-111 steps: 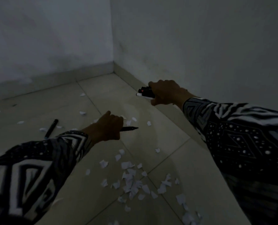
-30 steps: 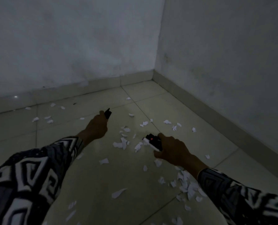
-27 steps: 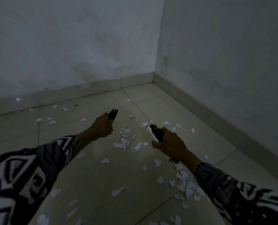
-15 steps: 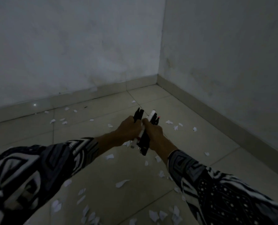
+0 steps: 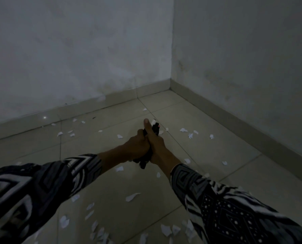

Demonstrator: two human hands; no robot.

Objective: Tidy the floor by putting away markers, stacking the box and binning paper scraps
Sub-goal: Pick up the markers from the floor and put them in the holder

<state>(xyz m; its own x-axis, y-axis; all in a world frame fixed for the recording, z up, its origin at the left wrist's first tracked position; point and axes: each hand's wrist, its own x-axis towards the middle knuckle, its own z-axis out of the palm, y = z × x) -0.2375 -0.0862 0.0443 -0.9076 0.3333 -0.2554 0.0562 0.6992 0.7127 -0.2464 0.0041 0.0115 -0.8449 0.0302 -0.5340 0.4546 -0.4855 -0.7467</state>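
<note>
Markers [image 5: 154, 128] — a dark bundle, at least one with a white end and one showing a red dot — sit clamped between the two hands, held in the air above the floor [image 5: 208, 187] near the room corner. Long axis runs roughly 12 to 6 o'clock, tilted slightly: tips stick out past the fingers at 12, butt ends poke out below the wrists at 6.

Left hand [image 5: 138, 144] wraps the bundle from the 9 o'clock side, fingers curled around it. Right hand [image 5: 155, 143] presses in from 3 o'clock, also gripping, one finger lying straight up along the barrels. Hands touch each other; neither is clearly nearer the bundle. How many markers there are cannot be told in this dim light.

Judgement: the bundle is being gathered into one grip, so a single hand could carry it off. Risk — a marker slipping out of the 6 o'clock end during the handover.

Around: paper scraps [image 5: 131, 197] strewn over the tiles — a scatter at 6 o'clock near the sleeves, more at 10 and at 2 toward the skirting. Neither box nor bin is in view. Nothing blocks the hands.
</note>
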